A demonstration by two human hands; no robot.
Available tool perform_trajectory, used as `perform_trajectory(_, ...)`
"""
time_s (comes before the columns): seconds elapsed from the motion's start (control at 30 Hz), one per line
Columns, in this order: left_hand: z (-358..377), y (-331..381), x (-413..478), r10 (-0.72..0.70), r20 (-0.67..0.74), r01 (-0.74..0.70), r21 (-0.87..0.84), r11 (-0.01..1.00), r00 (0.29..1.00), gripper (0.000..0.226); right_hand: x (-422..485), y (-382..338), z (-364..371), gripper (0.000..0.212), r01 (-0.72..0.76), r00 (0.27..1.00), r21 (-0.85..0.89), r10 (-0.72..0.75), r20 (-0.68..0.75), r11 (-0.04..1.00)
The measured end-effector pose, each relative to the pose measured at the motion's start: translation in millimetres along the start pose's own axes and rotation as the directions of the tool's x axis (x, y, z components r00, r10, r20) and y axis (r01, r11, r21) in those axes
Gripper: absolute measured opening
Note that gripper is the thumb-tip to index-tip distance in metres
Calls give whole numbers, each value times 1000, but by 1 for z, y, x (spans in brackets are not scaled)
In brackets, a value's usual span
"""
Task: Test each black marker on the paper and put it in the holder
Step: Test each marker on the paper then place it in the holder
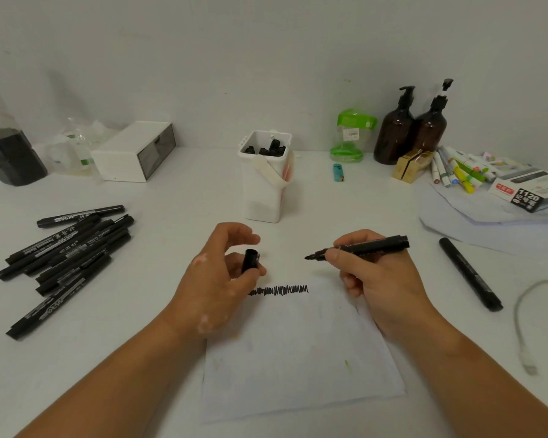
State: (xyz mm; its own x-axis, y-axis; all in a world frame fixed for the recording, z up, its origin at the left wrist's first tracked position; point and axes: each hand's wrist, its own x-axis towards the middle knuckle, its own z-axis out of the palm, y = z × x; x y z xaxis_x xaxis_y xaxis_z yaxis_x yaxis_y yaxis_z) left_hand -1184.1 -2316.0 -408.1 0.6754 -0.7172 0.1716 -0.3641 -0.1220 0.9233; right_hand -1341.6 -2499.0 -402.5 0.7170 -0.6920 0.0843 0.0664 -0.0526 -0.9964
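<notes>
Black marker (361, 248), uncapped, is pinched in your right hand (380, 276); your left hand (215, 279) grips the cap (250, 261), hiding one end of the scribble (282, 290).

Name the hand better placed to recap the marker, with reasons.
Left. The left hand pinches the cap, roughly level with the bare tip of the marker that the right hand grips; the tip points toward the cap across a short gap.

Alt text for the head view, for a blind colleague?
The right hand holds an uncapped black marker near the paper, the left hand a black cap. A black scribble marks the paper's far edge; the white holder stands behind.
</notes>
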Motion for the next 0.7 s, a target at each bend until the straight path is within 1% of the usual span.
perform_trajectory(0.03, 0, 0, 1, -32, -3, 32, -47, 998, 999, 39, 0, 0, 0, 18, 6, 1000, 24, -6, 18, 1000)
perform_trajectory(0.13, -2, -3, 5, -84, -8, 82, -124, 989, 996, 24, -1, -4, 0, 28, -44, 995, 199, 25, 96, 979)
perform_trajectory(0.2, -3, -5, 6, -73, -6, 72, -93, 993, 997, 21, -1, -6, 0, 18, -66, 992, 250, 38, 117, 966)
perform_trajectory(0.23, -4, -5, 5, -56, 4, 57, -65, 996, 998, 23, -1, -7, 1, 9, -63, 992, 253, 33, 119, 966)
perform_trajectory(0.27, -4, -5, 5, -33, 20, 34, -50, 998, 999, 23, -2, -7, 1, 5, -50, 993, 247, 21, 116, 968)
perform_trajectory(0.37, -4, -5, 4, 23, 71, -19, -52, 998, 997, 18, -4, -9, 0, 8, 11, 996, 185, -27, 83, 983)
perform_trajectory(0.43, -3, -5, 4, 43, 95, -40, -35, 999, 995, 19, -5, -10, 0, 7, 25, 995, 185, -42, 88, 982)
perform_trajectory(0.53, -2, -5, 4, 66, 127, -63, -29, 998, 990, 23, -7, -12, 2, 5, 7, 993, 174, -27, 116, 985)
perform_trajectory(0.63, 0, -4, 3, 93, 156, -91, -22, 996, 983, 23, -10, -13, 5, 18, -12, 986, 128, -10, 169, 992)
perform_trajectory(0.7, 1, -4, 2, 122, 184, -122, -11, 992, 975, 20, -12, -14, 7, 16, -9, 979, 76, -7, 202, 997)
